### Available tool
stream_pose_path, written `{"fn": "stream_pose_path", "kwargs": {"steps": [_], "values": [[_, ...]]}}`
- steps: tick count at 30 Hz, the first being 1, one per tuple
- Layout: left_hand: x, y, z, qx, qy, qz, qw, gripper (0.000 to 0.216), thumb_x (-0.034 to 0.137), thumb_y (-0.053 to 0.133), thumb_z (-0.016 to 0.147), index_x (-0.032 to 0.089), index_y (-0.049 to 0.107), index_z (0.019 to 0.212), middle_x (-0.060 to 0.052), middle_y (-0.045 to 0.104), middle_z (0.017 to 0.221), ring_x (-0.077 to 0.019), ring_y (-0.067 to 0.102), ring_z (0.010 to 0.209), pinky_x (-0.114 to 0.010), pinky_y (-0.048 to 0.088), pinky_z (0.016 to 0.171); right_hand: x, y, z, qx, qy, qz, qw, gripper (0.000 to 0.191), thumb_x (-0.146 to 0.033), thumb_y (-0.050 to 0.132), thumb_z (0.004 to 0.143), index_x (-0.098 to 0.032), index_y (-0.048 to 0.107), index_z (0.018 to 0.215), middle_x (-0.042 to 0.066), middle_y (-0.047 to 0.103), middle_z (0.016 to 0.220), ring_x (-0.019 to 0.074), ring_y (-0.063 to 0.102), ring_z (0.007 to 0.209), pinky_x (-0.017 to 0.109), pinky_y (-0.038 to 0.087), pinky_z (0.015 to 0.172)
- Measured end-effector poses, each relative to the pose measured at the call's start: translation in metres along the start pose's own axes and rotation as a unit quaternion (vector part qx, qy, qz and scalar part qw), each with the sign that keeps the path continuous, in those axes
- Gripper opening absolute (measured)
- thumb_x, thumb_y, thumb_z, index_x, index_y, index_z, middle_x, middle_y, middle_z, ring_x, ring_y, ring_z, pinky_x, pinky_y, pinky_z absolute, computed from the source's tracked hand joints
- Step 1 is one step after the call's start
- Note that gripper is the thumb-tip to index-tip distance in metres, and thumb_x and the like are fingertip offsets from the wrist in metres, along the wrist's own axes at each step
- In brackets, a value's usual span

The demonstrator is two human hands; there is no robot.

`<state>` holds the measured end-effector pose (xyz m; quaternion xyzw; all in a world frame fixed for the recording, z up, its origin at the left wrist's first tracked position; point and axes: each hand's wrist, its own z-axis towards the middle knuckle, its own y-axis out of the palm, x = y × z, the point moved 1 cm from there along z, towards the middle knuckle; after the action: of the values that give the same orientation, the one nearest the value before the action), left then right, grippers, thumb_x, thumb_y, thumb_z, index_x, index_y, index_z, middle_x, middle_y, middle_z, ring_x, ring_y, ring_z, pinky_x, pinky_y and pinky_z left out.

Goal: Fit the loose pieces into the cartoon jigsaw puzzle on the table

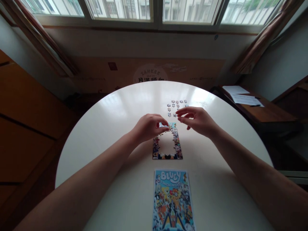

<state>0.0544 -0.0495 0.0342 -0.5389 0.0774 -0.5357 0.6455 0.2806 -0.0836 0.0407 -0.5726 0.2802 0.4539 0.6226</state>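
Note:
A part-built jigsaw frame (176, 144) lies in the middle of the round white table (115, 115), its centre unfilled. My left hand (148, 126) hovers over the frame's top left corner, fingers curled and pinched on a small puzzle piece (160, 125). My right hand (196, 119) floats just right of the frame's top edge, fingers loosely spread, holding nothing I can see. Several loose puzzle pieces (176, 106) lie scattered beyond both hands. A colourful printed Bluey picture (172, 200) lies flat near the table's front edge.
A wooden side desk (262, 110) with white papers (242, 94) and a pen stands at the right. A cardboard panel (149, 73) leans under the window behind the table. Wooden furniture lines the left side.

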Motion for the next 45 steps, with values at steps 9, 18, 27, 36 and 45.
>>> {"fn": "stream_pose_path", "kwargs": {"steps": [9,18,27,36,45], "values": [[-0.009,0.013,-0.003,0.006,-0.013,-0.018,1.000,0.009,0.031,0.080,0.082,0.026,0.080,0.090,-0.003,0.075,0.092,-0.0181,0.067,0.085,-0.033,0.052,0.080,-0.010,-0.002,-0.003,-0.086,-0.178,-0.234,0.952,0.015,-0.024,0.066,0.089,-0.026,0.079,0.097,0.002,0.076,0.096,0.0175,0.069,0.085,0.033,0.054,0.079],[-0.010,0.016,-0.002,-0.005,0.002,-0.014,1.000,0.010,0.033,0.082,0.080,0.027,0.081,0.088,-0.004,0.074,0.094,-0.0213,0.065,0.090,-0.038,0.051,0.084,0.018,0.010,-0.014,-0.074,-0.224,-0.196,0.952,0.017,-0.038,0.067,0.093,-0.028,0.078,0.101,0.002,0.076,0.106,0.0184,0.071,0.097,0.035,0.056,0.086],[-0.008,0.013,-0.003,-0.016,-0.007,0.010,1.000,0.009,0.034,0.084,0.078,0.027,0.080,0.084,-0.003,0.076,0.098,-0.0230,0.064,0.096,-0.042,0.046,0.090,0.027,0.004,-0.013,-0.047,-0.201,-0.223,0.953,0.013,-0.032,0.066,0.092,-0.025,0.077,0.095,0.003,0.076,0.098,0.0197,0.069,0.090,0.037,0.056,0.082],[-0.011,0.012,-0.004,-0.025,0.010,0.042,0.999,0.008,0.035,0.083,0.079,0.029,0.080,0.083,-0.001,0.076,0.099,-0.0229,0.063,0.096,-0.043,0.043,0.092,0.034,0.004,-0.011,-0.079,-0.193,-0.187,0.960,0.017,-0.027,0.063,0.092,-0.027,0.080,0.097,0.003,0.075,0.097,0.0169,0.069,0.087,0.032,0.056,0.077],[-0.009,0.015,-0.005,-0.039,0.028,0.073,0.996,0.009,0.037,0.080,0.082,0.030,0.081,0.087,-0.001,0.075,0.101,-0.0226,0.063,0.094,-0.043,0.045,0.090,0.024,0.006,-0.012,-0.108,-0.237,-0.181,0.949,0.018,-0.027,0.063,0.094,-0.026,0.080,0.098,0.004,0.076,0.100,0.0181,0.069,0.091,0.035,0.057,0.081]]}}
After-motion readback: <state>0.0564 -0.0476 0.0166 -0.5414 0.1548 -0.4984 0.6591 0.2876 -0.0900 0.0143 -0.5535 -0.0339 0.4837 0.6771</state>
